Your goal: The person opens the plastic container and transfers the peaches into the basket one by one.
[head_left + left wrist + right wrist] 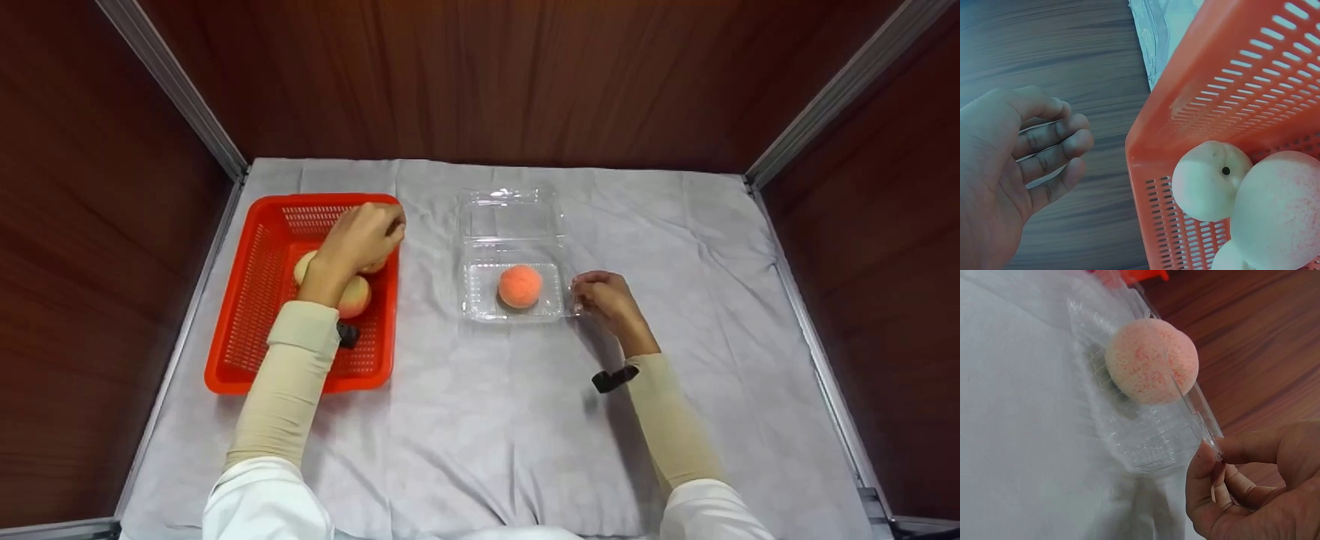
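My left hand (367, 234) hangs over the right side of a red plastic basket (236, 300). In the left wrist view its fingers curl loosely and hold nothing. Under it, several peaches (1275, 211) lie in the basket, partly hidden by the hand and arm in the head view. A clear plastic clamshell box (474, 296) lies with its lid (517, 217) folded back. One pinkish-orange peach (520, 286) sits in the box's base. My right hand (606, 296) pinches the right edge of the box between thumb and finger.
A wrinkled pale grey cloth (465, 420) covers the table. Dark wood panels (495, 82) with metal frame bars (172, 82) enclose the back and both sides. The basket stands left of the clamshell box, with a strip of cloth between them.
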Motion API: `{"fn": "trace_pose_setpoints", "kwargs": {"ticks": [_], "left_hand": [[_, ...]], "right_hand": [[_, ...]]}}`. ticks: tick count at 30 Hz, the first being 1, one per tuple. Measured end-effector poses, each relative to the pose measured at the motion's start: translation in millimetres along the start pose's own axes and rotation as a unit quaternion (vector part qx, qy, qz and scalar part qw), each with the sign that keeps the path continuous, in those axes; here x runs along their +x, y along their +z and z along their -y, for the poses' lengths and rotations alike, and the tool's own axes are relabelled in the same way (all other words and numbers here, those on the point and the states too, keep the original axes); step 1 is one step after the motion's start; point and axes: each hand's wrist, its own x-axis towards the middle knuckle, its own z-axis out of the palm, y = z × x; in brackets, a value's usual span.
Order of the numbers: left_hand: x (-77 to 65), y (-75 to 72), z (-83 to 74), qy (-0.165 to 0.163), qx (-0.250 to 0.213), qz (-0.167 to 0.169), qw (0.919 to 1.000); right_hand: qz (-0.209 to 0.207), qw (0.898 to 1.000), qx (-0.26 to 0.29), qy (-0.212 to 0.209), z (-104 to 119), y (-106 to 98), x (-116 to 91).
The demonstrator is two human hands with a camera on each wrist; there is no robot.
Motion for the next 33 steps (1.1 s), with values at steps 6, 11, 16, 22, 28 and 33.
{"fn": "trace_pose_setpoints", "kwargs": {"ticks": [6,11,16,22,28,33], "left_hand": [[0.8,1.0,-2.2,-0.007,-0.005,0.004,1.0],[5.0,1.0,-5.2,-0.006,-0.006,0.006,0.9999],[11.1,2.0,-9.6,0.0,-0.009,0.009,0.9999],[14.5,4.4,-15.4,0.005,-0.012,0.01,0.9999],[18.7,5.3,-21.5,0.013,-0.008,0.007,0.9999],[22.9,6.4,-25.1,0.022,-0.006,0.0,0.9997]], "right_hand": [[0.01,1.0,-0.004,0.012,1,0,0],[0.01,1.0,-0.013,0.01,4,1,-1],[0.011,1.0,-0.009,0.008,5,0,0],[-0.001,1.0,-0.019,0.008,1,-1,1],[-0.009,1.0,-0.018,-0.002,0,0,1],[-0.006,1.0,-0.01,-0.002,0,0,1]]}}
